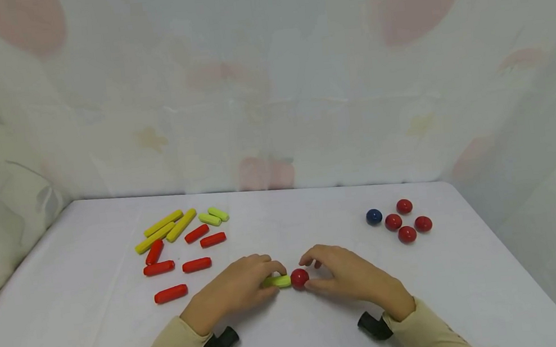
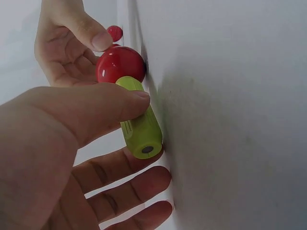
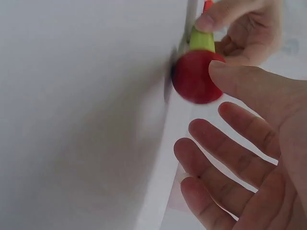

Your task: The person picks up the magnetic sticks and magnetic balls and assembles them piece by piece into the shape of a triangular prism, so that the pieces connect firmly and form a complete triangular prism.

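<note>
Thumb and index finger of my left hand (image 1: 241,282) pinch a short lime-green magnetic rod (image 2: 139,132), which has a grey disc in its near end. The rod's far end touches a red ball (image 1: 299,278) on the white table. On the ball's other side is my right hand (image 1: 349,273). In the right wrist view its thumb (image 3: 235,79) touches the red ball (image 3: 194,79), while the other fingers are spread and apart from it. The left hand's remaining fingers are loosely bent beside the rod.
On the left of the table (image 1: 285,342) lie several red rods (image 1: 171,294), three long yellow rods (image 1: 181,225) and two short lime-green rods (image 1: 210,219). At the right rear are a dark blue ball (image 1: 374,217) and several red balls (image 1: 407,234). A patterned cloth (image 1: 271,112) hangs behind.
</note>
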Demonstrator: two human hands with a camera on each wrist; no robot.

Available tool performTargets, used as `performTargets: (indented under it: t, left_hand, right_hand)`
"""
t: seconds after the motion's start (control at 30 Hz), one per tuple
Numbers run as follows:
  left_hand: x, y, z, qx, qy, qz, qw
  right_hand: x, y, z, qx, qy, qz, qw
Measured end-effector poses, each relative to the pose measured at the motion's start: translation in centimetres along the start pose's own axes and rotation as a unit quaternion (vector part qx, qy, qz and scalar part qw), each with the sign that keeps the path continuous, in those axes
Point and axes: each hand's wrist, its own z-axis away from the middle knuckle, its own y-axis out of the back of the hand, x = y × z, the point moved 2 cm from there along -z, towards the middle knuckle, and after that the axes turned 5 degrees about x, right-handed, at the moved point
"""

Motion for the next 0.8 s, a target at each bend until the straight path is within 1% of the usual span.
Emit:
performTargets:
  t: [0.1,0.3,0.4,0.5,0.7,0.8]
  left_hand:
    - [0.0,0.1,0.0,0.001,-0.001,0.002,1.0]
    - [-0.2,0.2,-0.1,-0.005,0.005,0.006,1.0]
    - [-0.2,0.2,-0.1,-0.004,0.001,0.002,1.0]
    - [-0.2,0.2,-0.1,0.001,0.0,0.0,1.0]
    - [-0.3,0.1,0.0,0.014,-0.002,-0.006,0.9999]
    - [-0.4,0.1,0.1,0.016,-0.005,-0.001,0.9999]
  right_hand:
    - [0.5,0.3,0.0,0.009,-0.005,-0.005,0.9999]
    - [1.9,0.9,-0.2,0.033,-0.002,-0.002,0.9995]
    - [2.6,1.3,-0.2,0.045,-0.002,-0.002,0.999]
    - [3.2,1.8,-0.1,0.054,-0.01,-0.008,0.9984]
    - [4.2,2.8,0.1,0.069,-0.038,-0.024,0.9966]
    - [4.8,3.1,0.2,0.08,-0.039,-0.027,0.9957]
